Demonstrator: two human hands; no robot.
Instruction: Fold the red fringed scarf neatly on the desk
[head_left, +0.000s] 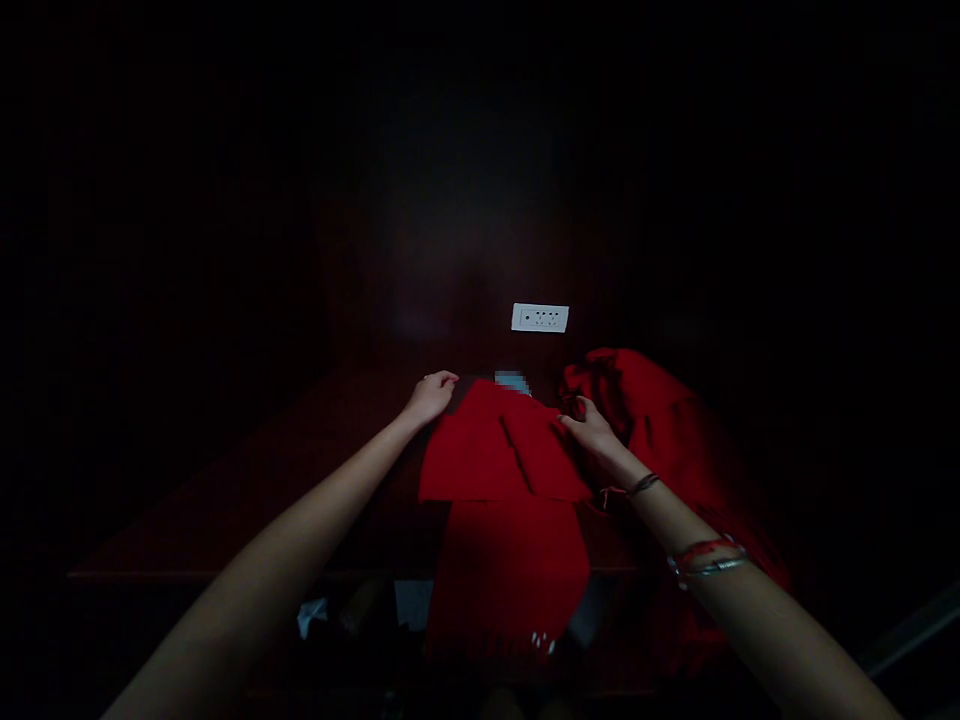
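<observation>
Reaching forward over a dark table (262,480), two bare hands meet a folded red cloth (476,450); the left hand (433,395) has its fingers curled at the cloth's far left corner, beside a dark grey-brown patch (463,390); the right hand (596,432) is at the far right edge, thumb and forefinger near each other; shadow makes it impossible to tell how firmly either one grips. The cloth lies in layers between the hands, a dark slanting fold line on its right half, and its lower part hangs over the table's near edge, ending in fringe (506,645); a pixelated pale-blue patch (512,382) sits just beyond its far edge. Bracelets (709,556) circle the right forearm; just beside the right hand, a heap of red fabric (667,410) spreads rightward. Beneath the tabletop, a dark space holds pale objects (412,603), too dim to identify; beyond the table, a white socket plate (540,318) shows against deep shadow.
</observation>
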